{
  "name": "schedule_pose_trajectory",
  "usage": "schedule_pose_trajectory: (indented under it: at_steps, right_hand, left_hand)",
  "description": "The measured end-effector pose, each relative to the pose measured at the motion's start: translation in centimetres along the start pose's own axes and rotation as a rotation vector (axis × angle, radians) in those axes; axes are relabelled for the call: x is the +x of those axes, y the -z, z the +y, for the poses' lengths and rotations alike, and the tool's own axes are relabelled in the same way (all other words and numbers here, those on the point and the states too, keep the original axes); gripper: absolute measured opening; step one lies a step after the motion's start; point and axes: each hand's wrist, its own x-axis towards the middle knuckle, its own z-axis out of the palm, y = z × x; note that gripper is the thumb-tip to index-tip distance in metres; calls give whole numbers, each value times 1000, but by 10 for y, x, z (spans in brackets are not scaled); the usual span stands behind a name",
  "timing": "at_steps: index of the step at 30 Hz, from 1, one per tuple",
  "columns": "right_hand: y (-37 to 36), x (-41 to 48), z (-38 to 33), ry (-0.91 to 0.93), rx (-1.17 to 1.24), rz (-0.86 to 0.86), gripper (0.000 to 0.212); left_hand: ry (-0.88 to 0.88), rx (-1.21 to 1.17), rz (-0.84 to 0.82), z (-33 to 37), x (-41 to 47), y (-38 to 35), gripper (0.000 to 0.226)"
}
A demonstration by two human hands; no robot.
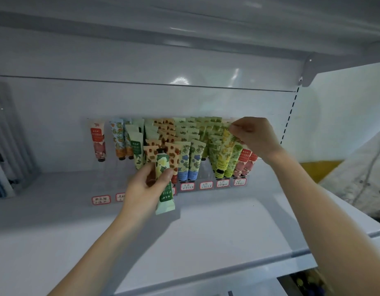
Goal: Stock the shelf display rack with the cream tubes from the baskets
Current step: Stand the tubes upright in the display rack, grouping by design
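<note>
A: Left hand [146,186]?

B: Closed around a green-and-cream tube [163,180]. The thumb is on the left of it and the fingers wrap the right side, gripping about mid-body. The black cap points up and away, and the flat crimped end hangs down toward the near side.

A: Where does that tube sit?

B: In the air, just in front of the display rack [207,170], left of centre. It overlaps the brown-spotted tubes [173,154] behind it. I cannot tell whether it touches them.

A: Right hand [254,135]?

B: Fingers curled tight, with thumb and forefinger pinching the upper end of a yellow tube [224,154] in the right part of the rack. That tube stands cap down and leans a little.

A: Arms?

B: Both are bare and reach up and away over the white shelf [206,231]. The left forearm comes from the near left with the wrist bent back. The right comes from the near right, higher, with the wrist above the rack's right end.

A: The rack itself?

B: Clear, set on the shelf against the back panel. The centre and right rows are packed. On the left the tubes are few, with a single red tube [98,142] at the far left. Red-edged price labels [101,199] run along the front.
</note>
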Motion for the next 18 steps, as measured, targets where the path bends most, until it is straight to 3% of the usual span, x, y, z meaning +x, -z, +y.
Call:
schedule_pose_trajectory:
  at_steps: [6,18]
  right_hand:
    - [-14,15,-2,100,-92,-34,26]
    - [-46,52,0,130,-282,-136,18]
  left_hand:
    - [10,5,24,-1,-1,-15,2]
    - [14,-32,80,-4,-1,-23,4]
